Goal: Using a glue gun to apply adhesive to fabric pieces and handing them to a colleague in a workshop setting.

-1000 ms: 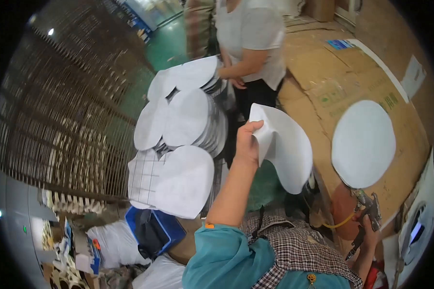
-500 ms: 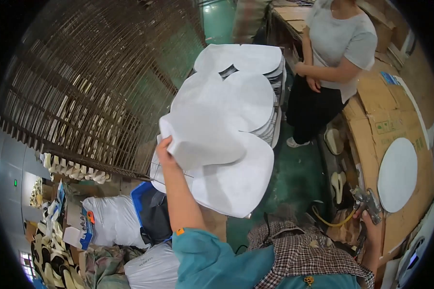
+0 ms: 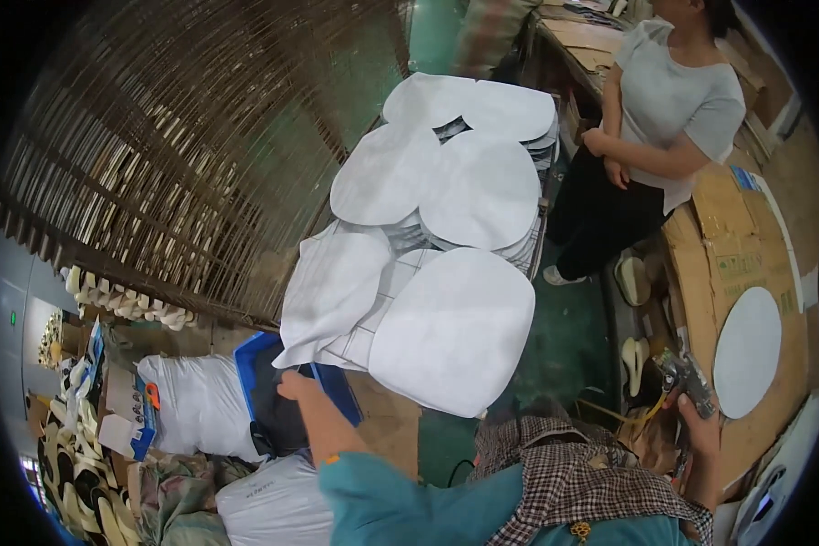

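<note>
My left hand [image 3: 300, 389] is closed at the near corner of a thin white rounded sheet [image 3: 335, 287]. The sheet is creased and drawn to a point toward my fingers, and it lies on the left of a wire rack [image 3: 348, 348]. Beside it rests another white rounded sheet [image 3: 453, 329], flat on the rack. Farther off, more white rounded sheets [image 3: 479, 189] lie on layered stacks. At the right, my right hand [image 3: 698, 419] grips a metal spray gun [image 3: 685, 378] with a yellow hose [image 3: 632, 417], held above the cardboard-covered table.
A person [image 3: 669, 118] stands beyond the rack at the right. Tall piled wire racks [image 3: 191, 173] rise at the left. A blue bin [image 3: 337, 389] and white sacks [image 3: 196, 407] are below them. A white oval piece [image 3: 748, 350] lies on the cardboard [image 3: 701, 241].
My left hand has come down and toward me, and the sheet that was lifted and folded over now lies spread on the rack's near left. The spray gun stays in my right hand.
</note>
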Demonstrator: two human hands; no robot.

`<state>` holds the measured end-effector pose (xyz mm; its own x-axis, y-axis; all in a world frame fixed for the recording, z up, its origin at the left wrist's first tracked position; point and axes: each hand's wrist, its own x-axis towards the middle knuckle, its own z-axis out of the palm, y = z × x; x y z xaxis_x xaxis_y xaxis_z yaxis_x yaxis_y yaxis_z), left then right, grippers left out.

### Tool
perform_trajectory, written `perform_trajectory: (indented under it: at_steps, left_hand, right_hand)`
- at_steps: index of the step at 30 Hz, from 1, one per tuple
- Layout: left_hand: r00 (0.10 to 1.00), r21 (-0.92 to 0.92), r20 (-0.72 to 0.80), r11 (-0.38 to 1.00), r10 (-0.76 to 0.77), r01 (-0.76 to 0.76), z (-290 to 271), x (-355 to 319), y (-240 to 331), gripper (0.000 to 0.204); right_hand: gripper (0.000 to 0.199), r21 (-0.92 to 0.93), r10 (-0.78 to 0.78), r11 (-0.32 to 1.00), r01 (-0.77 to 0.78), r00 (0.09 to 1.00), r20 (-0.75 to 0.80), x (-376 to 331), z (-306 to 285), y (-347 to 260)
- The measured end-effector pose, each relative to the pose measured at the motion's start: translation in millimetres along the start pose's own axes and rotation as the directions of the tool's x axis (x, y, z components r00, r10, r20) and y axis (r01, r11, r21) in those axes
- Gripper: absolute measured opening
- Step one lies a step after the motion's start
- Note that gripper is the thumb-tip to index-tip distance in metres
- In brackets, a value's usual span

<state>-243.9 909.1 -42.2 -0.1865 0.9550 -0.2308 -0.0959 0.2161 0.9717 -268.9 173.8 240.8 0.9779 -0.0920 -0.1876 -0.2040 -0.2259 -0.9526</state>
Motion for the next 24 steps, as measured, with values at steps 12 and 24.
perform_trajectory:
  at_steps: [12, 24]
  left_hand:
    - [0.619, 0.071, 0.777, 0.962, 0.111, -0.262, 113.9, -424.9, -52.3, 0.055]
    - [-0.255, 0.288, 0.914, 0.947, -0.317, -0.144, 18.7, -773.5, -126.6, 0.029]
  right_hand:
    - [0.039, 0.138, 0.061, 0.99, 0.014, 0.85, -0.523, -87.4, -93.6, 36.5]
    - [0.039, 0.279, 0.218, 0.948, 0.15, 0.33, -0.918, -226.8, -194.4, 100.1]
